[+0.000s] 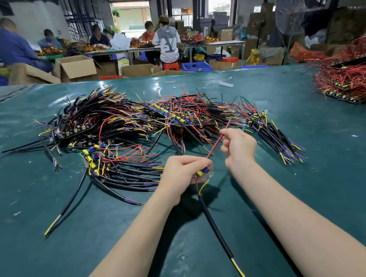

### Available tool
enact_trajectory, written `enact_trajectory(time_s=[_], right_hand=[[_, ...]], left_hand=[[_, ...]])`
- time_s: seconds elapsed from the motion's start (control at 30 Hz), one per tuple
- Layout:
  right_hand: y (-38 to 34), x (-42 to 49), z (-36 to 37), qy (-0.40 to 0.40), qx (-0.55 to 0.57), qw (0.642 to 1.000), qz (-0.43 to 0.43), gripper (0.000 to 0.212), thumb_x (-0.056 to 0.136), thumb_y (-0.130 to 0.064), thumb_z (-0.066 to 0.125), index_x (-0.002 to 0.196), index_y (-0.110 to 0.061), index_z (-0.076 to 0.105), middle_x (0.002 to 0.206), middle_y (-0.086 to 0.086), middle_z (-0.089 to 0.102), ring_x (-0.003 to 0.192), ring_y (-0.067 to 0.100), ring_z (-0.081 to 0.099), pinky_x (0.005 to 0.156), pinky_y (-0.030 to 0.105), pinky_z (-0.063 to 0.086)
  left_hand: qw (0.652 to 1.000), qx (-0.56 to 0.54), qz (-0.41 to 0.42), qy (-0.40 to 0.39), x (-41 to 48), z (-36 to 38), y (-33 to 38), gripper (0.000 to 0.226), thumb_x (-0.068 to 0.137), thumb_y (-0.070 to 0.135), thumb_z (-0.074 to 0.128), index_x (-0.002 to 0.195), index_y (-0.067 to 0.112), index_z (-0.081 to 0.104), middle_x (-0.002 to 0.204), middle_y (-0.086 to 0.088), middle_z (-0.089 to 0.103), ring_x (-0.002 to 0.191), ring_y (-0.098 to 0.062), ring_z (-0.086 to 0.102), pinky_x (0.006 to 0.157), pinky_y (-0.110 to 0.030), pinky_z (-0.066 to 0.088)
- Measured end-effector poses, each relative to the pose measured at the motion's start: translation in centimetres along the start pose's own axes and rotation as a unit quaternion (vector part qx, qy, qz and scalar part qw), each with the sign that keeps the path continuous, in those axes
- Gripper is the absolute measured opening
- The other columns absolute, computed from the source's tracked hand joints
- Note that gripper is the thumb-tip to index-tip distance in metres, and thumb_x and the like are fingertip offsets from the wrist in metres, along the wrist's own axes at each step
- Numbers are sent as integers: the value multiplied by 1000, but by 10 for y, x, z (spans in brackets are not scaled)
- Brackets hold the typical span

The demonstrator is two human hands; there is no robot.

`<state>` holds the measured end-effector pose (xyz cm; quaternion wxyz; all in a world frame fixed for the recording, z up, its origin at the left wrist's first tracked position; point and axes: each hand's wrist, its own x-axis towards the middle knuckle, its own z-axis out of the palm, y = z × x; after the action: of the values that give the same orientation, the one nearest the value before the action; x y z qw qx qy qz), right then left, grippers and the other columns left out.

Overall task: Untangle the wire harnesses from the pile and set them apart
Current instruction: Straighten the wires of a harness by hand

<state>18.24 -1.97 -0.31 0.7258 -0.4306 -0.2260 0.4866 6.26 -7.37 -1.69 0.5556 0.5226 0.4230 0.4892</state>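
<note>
While the left hand [186,173] grips 1 harness [215,224] by its yellow-and-blue connector end, the right hand [240,149] pinches the red wire [214,145] stretched between them, just in front of the tangled pile [131,123] on the green table [54,251].

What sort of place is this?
Probably a small factory or assembly workshop: tangled wire harnesses piled on a green worktable, more workers seated in the background, and open cardboard boxes on the floor.
</note>
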Motion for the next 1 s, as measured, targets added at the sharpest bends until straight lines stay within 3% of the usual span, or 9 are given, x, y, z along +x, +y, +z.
enact_trajectory(time_s=[0.13, 0.27, 0.4, 0.5, 0.67, 0.73, 0.8, 0.9, 1.0], right_hand=[[1, 8, -8, 73, 24, 997, 33, 29, 82, 6, 55, 58, -9, 48, 28, -9, 40, 24, 3, 35, 31, 12, 27], [0, 12, -12, 24, 80, 996, 41, 26, 88, 4, 51, 68, -12, 49, 33, -11, 46, 29, 0, 41, 33, 11, 35], [-2, 17, -17, -2, 77, 995, 60, 30, 94, -6, 46, 64, -10, 48, 34, -11, 36, 26, 3, 29, 28, 13, 23], [-5, 19, -19, -8, 68, 996, 54, 30, 96, -13, 46, 66, -10, 49, 40, -5, 42, 26, 2, 27, 28, 13, 21], [1, 6, -12, -96, -103, 988, -67, 27, 92, -11, 52, 67, -14, 45, 56, 4, 40, 29, 1, 29, 31, 12, 20], [7, -5, -5, -179, -236, 945, -142, 30, 87, -4, 57, 61, -16, 47, 54, 3, 43, 36, 1, 35, 36, 13, 26], [14, -15, -1, -266, -328, 893, -158, 31, 88, -6, 56, 60, -18, 52, 53, -1, 48, 45, 5, 43, 43, 16, 33], [14, -26, 2, -350, -272, 896, -1, 37, 98, -20, 41, 65, -13, 57, 49, -4, 58, 44, 9, 52, 40, 17, 38], [12, -28, 2, -372, -220, 891, 140, 45, 100, -31, 27, 77, -10, 59, 49, 0, 60, 36, 9, 49, 36, 11, 32]], left_hand=[[999, 34, -2, -36, 1, 1, -1, 25, 84, -1, 61, 63, 11, 69, 54, 5, 65, 51, 0, 59, 52, -14, 50], [996, 79, -3, -51, 3, -3, -2, 33, 83, 4, 64, 57, 22, 71, 57, 7, 67, 53, 1, 59, 57, -13, 50], [988, 131, 10, -79, 2, -3, -2, 32, 81, 9, 66, 55, 26, 73, 60, 9, 68, 57, 4, 57, 55, -7, 41], [994, 94, 24, -58, 3, -6, -2, 32, 82, 7, 64, 57, 23, 73, 60, 8, 68, 54, 4, 56, 50, -5, 37], [994, -50, 3, 93, 9, -16, 0, 19, 85, 7, 63, 72, 19, 70, 62, 8, 64, 46, 0, 44, 44, -9, 35], [992, -45, 15, 119, 10, -19, 2, 14, 84, 10, 63, 76, 21, 65, 61, 12, 62, 43, 2, 44, 43, -9, 35], [990, -37, 35, 132, 10, -20, 4, 17, 86, 9, 62, 75, 22, 61, 57, 14, 61, 43, 4, 46, 45, -8, 37], [982, -69, 58, 168, 10, -25, 7, 21, 86, 5, 61, 73, 21, 58, 59, 12, 61, 44, 2, 47, 46, -11, 40], [967, -108, 82, 214, 11, -30, 8, 21, 87, 6, 61, 72, 20, 54, 56, 13, 58, 44, 2, 48, 47, -12, 45]])
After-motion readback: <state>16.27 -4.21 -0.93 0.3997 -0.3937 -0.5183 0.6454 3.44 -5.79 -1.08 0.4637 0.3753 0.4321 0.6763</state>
